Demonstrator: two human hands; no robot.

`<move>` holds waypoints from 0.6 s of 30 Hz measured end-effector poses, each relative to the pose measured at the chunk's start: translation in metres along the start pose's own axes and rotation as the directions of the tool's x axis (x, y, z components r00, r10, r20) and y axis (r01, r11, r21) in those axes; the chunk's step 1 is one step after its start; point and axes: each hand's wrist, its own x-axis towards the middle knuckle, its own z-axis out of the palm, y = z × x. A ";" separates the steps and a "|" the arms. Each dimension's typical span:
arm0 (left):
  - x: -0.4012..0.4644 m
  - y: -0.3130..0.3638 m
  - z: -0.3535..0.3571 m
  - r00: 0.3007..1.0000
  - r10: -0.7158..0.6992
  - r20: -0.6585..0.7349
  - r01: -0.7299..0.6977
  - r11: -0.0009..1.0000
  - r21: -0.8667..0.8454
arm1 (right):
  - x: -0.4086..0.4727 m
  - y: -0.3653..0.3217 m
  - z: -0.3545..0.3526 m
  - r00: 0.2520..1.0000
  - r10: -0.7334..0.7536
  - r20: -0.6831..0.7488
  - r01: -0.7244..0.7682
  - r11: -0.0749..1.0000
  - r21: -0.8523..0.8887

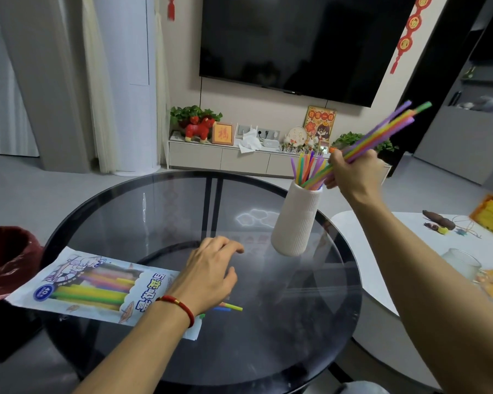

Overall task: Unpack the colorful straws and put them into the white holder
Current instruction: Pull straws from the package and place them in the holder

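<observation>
Left hand (211,273) rests on the glass table (282,336) with loose, empty fingers, lying over the mouth of the straw packet (97,288), where a few straws (229,307) poke out toward the right. Further right stands the white holder (296,220), upright, some straws already in it. Right hand (353,172) grips a bundle of straws (382,132) just beside the rim, its long axis slanting up and right, lower ends at the holder's mouth. That hand is clearly the nearer one.
</observation>
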 end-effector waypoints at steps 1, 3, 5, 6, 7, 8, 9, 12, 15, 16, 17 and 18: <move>0.000 0.000 0.000 1.000 0.002 -0.001 -0.002 1.000 -0.003 | 0.005 -0.004 0.004 0.999 0.014 0.033 -0.012 0.999 -0.042; 0.000 0.000 -0.001 1.000 0.008 0.002 -0.008 1.000 -0.004 | 0.013 -0.011 0.012 0.994 0.048 0.093 -0.038 0.994 -0.105; -0.001 0.000 -0.001 1.000 0.008 0.007 -0.008 1.000 -0.005 | 0.016 -0.016 0.019 0.983 0.099 0.155 -0.069 0.980 -0.189; -0.001 0.000 -0.002 1.000 0.008 0.010 -0.008 1.000 -0.005 | 0.016 -0.018 0.021 0.976 0.121 0.183 -0.079 0.972 -0.222; -0.001 0.000 -0.002 1.000 0.007 0.014 -0.006 1.000 -0.007 | 0.015 -0.020 0.022 0.970 0.130 0.208 -0.079 0.968 -0.239; -0.001 0.000 -0.002 1.000 0.005 0.018 -0.005 1.000 -0.008 | 0.014 -0.022 0.023 0.967 0.127 0.221 -0.071 0.967 -0.244; -0.001 -0.001 -0.002 1.000 0.005 0.019 -0.005 1.000 -0.007 | 0.013 -0.024 0.023 0.970 0.112 0.217 -0.057 0.968 -0.244; 0.000 -0.001 -0.002 1.000 0.004 0.018 -0.004 1.000 -0.007 | 0.013 -0.029 0.023 0.992 0.024 0.121 0.002 0.978 -0.210; 0.001 -0.001 -0.002 1.000 0.001 0.017 0.000 1.000 -0.015 | 0.016 -0.031 0.022 0.998 -0.056 0.030 0.061 0.976 -0.207; 0.001 0.000 -0.002 1.000 0.000 0.019 0.000 1.000 -0.016 | 0.017 -0.030 0.023 0.998 -0.059 0.006 0.059 0.971 -0.231; 0.002 0.000 -0.002 1.000 0.000 0.021 0.000 1.000 -0.016 | 0.018 -0.029 0.023 0.998 -0.056 -0.008 0.052 0.964 -0.260; 0.002 0.001 -0.002 1.000 0.000 0.023 0.000 1.000 -0.016 | 0.019 -0.027 0.023 0.998 -0.056 -0.009 0.052 0.960 -0.275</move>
